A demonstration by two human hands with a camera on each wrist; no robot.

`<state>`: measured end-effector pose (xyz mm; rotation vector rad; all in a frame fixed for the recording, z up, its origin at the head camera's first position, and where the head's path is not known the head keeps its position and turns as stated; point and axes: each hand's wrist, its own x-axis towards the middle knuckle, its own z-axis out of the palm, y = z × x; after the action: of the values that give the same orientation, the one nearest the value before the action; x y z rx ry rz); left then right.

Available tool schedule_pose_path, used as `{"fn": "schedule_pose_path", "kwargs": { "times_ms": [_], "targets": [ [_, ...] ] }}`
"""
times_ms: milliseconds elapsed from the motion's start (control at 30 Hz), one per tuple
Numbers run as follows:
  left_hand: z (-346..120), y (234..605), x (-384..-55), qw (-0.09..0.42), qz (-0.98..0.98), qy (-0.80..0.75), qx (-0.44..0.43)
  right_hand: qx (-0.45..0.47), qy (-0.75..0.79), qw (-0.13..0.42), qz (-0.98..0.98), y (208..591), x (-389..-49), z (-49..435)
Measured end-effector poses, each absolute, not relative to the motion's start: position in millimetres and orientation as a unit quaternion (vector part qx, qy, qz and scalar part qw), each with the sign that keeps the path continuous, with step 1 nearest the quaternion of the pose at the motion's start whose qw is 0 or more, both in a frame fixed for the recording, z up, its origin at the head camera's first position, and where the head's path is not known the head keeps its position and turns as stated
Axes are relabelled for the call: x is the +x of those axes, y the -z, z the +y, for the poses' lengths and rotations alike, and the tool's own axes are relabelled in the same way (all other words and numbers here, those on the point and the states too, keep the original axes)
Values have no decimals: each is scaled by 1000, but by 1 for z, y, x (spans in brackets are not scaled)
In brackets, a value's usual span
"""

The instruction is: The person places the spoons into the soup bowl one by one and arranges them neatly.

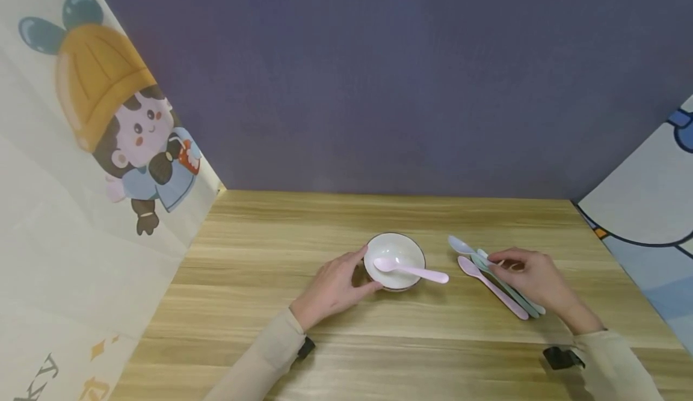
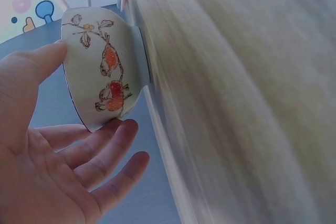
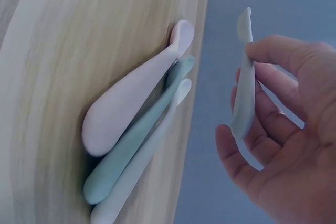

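pink spoon in white bowl

Wood-grain table is running back to a dark blue-purple panel. Left: pale sheet is showing 1 cartoon figure wearing an orange hat. Right: white-and-blue printed sheet is flanking the table.

Rear: plain dark blue-violet panel, meeting the back edge of the tabletop. Tabletop: wood-grain finish, light and darker bands running crosswise. Left: pale printed panel bearing a cartoon figure in an orange hat, partial lettering below. Right: white-and-blue printed panel, dark outlines. Lighting: soft.
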<state>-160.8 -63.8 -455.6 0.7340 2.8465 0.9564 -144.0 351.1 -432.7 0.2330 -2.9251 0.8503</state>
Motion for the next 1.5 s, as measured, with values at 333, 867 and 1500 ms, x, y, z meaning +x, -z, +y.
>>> {"fn": "schedule_pose_path", "kwargs": {
  "times_ms": [333,867,1500],
  "targets": [
    [-64,456,-161,32,923,-308,230,108,-280,75,-951,427,-143,340],
    [-65,457,-162,21,916,-320,243,134,-274,91,-948,423,-143,327],
    [-64,457,-162,20,917,-316,242,128,-290,77,-945,417,-142,311]
  ]
}}
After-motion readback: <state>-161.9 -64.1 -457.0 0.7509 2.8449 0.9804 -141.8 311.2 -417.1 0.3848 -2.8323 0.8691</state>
